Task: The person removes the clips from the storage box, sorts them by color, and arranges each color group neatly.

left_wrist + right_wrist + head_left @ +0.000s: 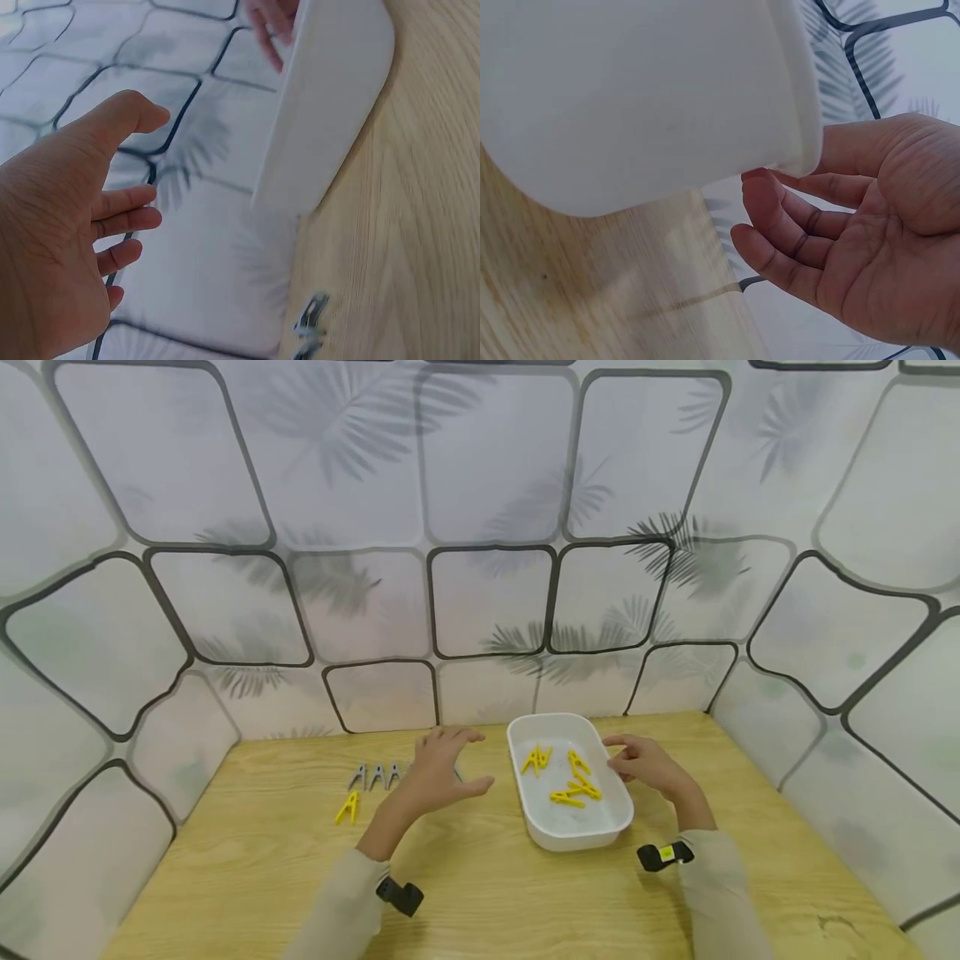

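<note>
A white plastic tub (573,842) stands on the table, with several yellow clothespins (577,762) lying loose on its floor. My right hand (651,767) holds the tub's right rim; in the right wrist view its fingers (765,199) curl under the lip. To the left of the tub, my left hand (442,772) hovers with thumb and fingers spread, holding nothing. A row of grey clothespins (377,776) stands just left of it and partly behind it. In front of that row is a single yellow clothespin (347,808).
The light wooden table (480,893) ends at a white backdrop (487,602) printed with rounded outlines and leaves, which rises behind it and on both sides. Each wrist wears a black strap with a small device (405,896).
</note>
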### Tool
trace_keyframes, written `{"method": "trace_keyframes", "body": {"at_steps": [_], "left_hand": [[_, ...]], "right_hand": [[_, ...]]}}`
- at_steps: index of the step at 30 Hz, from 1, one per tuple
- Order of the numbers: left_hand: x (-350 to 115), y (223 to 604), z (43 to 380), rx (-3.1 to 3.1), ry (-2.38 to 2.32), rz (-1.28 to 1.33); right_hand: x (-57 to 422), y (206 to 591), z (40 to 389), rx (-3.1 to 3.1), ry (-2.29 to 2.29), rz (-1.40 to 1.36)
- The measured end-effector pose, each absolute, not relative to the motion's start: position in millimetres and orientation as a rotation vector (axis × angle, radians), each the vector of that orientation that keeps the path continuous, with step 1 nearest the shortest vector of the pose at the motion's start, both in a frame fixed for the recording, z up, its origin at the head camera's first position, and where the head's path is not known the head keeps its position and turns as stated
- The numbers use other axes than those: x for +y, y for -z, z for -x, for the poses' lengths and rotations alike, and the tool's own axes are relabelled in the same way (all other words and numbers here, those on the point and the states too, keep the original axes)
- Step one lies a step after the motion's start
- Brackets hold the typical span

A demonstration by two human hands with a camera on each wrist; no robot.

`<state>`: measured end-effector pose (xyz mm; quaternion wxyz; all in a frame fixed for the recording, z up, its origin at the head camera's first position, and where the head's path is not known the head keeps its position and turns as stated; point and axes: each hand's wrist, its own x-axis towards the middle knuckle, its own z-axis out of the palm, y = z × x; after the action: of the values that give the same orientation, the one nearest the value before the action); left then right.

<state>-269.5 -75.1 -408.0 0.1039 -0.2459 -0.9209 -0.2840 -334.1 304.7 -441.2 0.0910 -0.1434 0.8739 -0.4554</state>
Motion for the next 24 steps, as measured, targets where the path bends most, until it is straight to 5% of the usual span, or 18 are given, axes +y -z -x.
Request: {"method": "trace_keyframes", "body": {"at_steps": [24], "left_hand": [[21.4, 419.3, 308.4, -2.828, 0.412, 1.030]], "right_hand": [[306.1, 442.7, 337.9, 2.587, 1.357, 0.382]]}}
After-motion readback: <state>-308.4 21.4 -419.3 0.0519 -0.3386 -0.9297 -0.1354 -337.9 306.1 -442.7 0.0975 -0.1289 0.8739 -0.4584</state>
